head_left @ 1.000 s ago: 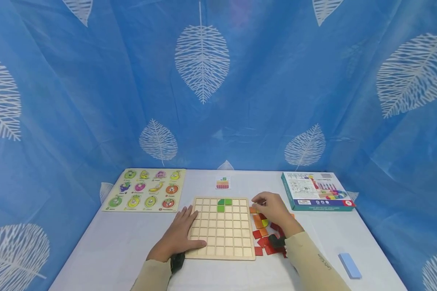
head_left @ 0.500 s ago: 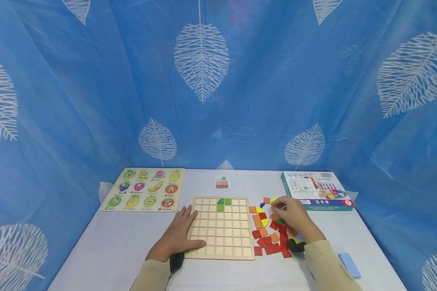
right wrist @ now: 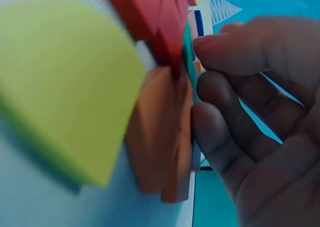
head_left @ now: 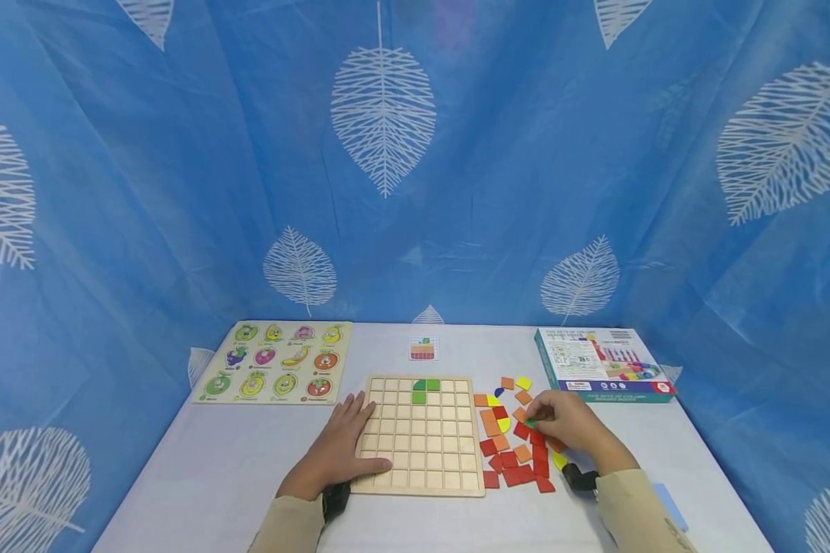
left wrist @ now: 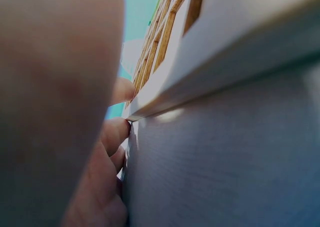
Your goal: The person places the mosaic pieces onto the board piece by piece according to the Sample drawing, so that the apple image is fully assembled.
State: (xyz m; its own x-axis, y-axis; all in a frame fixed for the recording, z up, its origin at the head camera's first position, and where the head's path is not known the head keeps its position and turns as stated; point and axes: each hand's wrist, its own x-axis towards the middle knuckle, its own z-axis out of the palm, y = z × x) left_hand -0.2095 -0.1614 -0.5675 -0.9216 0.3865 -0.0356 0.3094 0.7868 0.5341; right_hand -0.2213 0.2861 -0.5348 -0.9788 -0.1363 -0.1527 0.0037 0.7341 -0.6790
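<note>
A green tile point(head_left: 529, 422) is now pinched by the right hand point(head_left: 567, 430), moved nearer; the board point(head_left: 422, 434) stays pressed by the left hand's point(head_left: 339, 449) spread fingers.

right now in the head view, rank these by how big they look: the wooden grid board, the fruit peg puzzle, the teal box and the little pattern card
1. fruit peg puzzle and wooden grid board: too close to rank; the board lies nearer the camera.
2. teal box: clearly smaller than both.
3. pattern card: smallest by far.
</note>
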